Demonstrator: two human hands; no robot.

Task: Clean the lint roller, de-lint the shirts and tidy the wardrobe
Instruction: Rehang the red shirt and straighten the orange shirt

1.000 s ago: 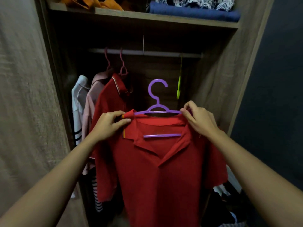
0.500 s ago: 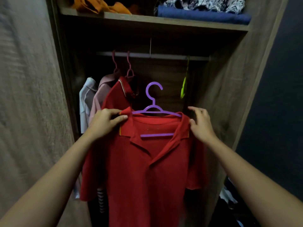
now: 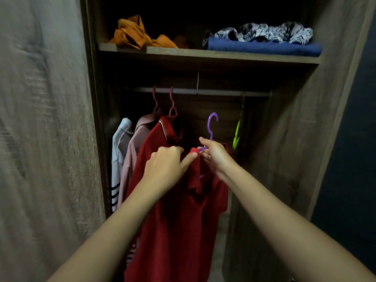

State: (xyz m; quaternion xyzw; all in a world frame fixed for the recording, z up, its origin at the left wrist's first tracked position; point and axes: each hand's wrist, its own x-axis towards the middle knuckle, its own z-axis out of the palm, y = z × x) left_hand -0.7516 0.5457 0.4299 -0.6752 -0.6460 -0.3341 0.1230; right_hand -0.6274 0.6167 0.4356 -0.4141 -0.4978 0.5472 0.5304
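Observation:
A red polo shirt (image 3: 179, 220) hangs on a purple hanger (image 3: 211, 124), turned edge-on inside the wardrobe. The hanger's hook is below the metal rail (image 3: 219, 92) and does not touch it. My left hand (image 3: 165, 166) grips the shirt's near shoulder by the collar. My right hand (image 3: 214, 155) holds the hanger at the base of its hook. A second red shirt (image 3: 156, 143), a pink shirt (image 3: 134, 147) and a white striped shirt (image 3: 120, 143) hang on the rail to the left.
An empty green hanger (image 3: 238, 131) hangs at the rail's right end. The shelf (image 3: 203, 54) above holds an orange cloth (image 3: 134, 35) and folded blue and patterned fabric (image 3: 262, 42). Wooden wardrobe walls stand close on both sides.
The shirt has turned from facing me to edge-on and moved deeper into the wardrobe. My hands have come close together at its collar. The view has tilted upward.

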